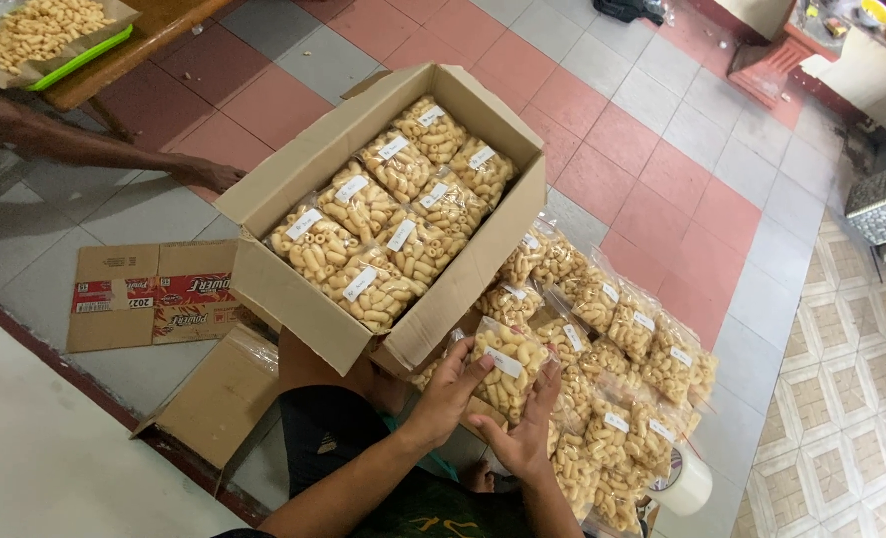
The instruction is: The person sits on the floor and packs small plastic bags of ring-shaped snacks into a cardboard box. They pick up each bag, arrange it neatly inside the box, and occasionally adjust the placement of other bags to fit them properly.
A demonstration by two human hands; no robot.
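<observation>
Both hands, left hand [455, 384] and right hand [528, 438], grasped one clear snack packet [507, 367] by its sides, just below the open carton [293, 299]. It looked light, crinkly and crushable, best held at the edges. More packets [612, 329] lay right of the carton.

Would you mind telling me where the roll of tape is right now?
In the head view, the roll of tape lies on the floor at the lower right, beside the pile of snack bags and right of the right hand.
</observation>
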